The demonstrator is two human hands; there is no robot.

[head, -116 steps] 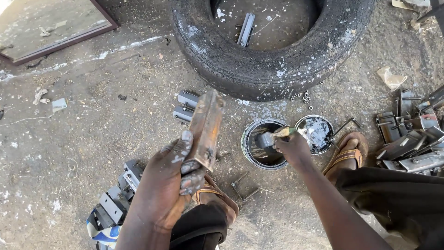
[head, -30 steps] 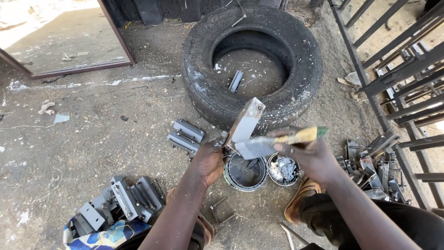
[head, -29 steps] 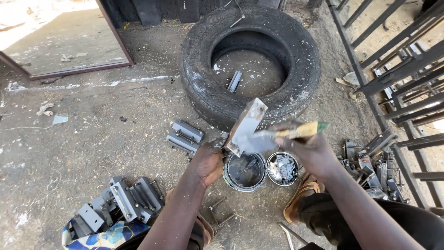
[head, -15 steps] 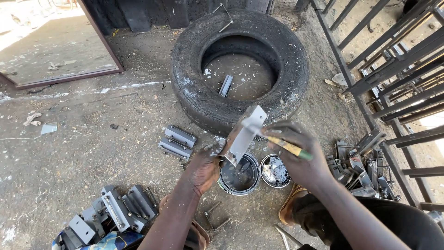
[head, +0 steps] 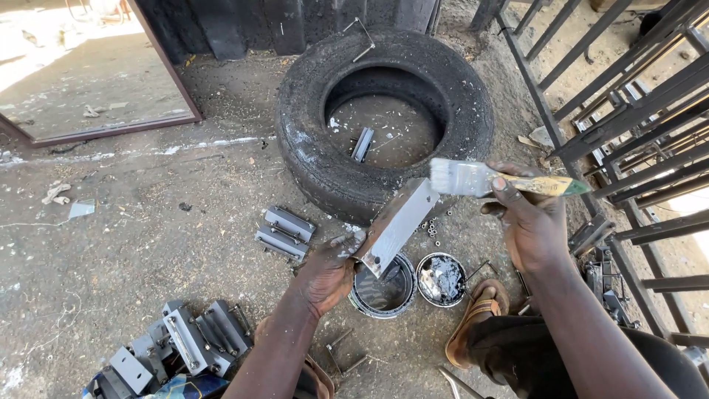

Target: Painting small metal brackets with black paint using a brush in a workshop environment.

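Observation:
My left hand (head: pixel 326 270) grips the lower end of a flat metal piece (head: pixel 399 224), coated in silver paint and tilted up to the right above an open paint tin (head: pixel 380 292). My right hand (head: pixel 533 225) holds a paintbrush (head: pixel 502 181) by its yellow-green handle. Its silver-wet bristles sit just above the upper end of the metal piece. A second, smaller tin (head: pixel 441 278) of silver paint stands beside the first on the dirt.
A large black tyre (head: pixel 384 111) lies flat behind the tins with a painted part (head: pixel 362 144) inside it. Two painted parts (head: pixel 284 233) lie left of my hand. Several unpainted metal parts (head: pixel 173 351) are piled at lower left. A metal gate frame (head: pixel 628 125) stands at right.
The brush has lifted off the metal piece's face and moved up and right to its top end. The camera view has shifted a little, with the tyre now higher.

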